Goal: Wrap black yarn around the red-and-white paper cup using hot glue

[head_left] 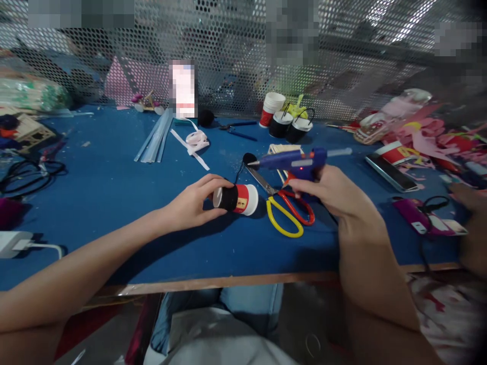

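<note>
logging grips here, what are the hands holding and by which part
The left hand holds the red-and-white, partly black-wrapped paper cup around its black end; the right hand holds the blue plastic glue gun by its handle.

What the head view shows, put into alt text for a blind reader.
A person's left hand holds a sideways cup part-wrapped in black yarn; the right hand holds a blue glue gun. Red-and-yellow-handled scissors lie on the blue table.

Left fingers curved, right fingers gripping, forearms angled inward.
</note>
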`<state>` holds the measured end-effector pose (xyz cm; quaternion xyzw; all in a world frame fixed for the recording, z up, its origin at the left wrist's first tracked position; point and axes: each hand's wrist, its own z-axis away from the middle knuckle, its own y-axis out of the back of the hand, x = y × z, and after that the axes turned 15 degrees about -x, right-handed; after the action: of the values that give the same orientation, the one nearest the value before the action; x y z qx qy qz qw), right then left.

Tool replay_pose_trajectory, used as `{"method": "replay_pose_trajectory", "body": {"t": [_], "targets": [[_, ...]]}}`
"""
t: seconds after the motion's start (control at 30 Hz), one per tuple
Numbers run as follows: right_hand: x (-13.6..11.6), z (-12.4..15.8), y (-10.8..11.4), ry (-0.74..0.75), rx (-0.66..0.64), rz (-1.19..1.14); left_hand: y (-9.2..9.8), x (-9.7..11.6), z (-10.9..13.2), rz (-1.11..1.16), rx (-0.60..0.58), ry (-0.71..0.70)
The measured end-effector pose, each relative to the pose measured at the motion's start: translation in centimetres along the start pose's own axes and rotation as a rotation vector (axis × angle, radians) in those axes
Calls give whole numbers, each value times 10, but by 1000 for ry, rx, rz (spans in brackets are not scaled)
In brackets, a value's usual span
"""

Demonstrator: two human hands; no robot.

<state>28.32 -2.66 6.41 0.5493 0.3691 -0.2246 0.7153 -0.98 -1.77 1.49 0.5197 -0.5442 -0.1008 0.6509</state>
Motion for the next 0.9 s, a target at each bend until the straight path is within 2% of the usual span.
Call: {"method": "replay_pose_trajectory", "body": {"t": [0.17,0.33,0.5,0.9], "targets": [[-17,7,-21,58,-117,9,4,-4,-1,-27,4,-4],[-17,12,-29,-20,-110,117,5,-2,-1,-27,1,-13],[-20,15,-31,-25,-91,230,6,-2,-1,-30,0,-15],[-21,18,-34,197,-21,451,0,-9,-1,89,48,22]]}}
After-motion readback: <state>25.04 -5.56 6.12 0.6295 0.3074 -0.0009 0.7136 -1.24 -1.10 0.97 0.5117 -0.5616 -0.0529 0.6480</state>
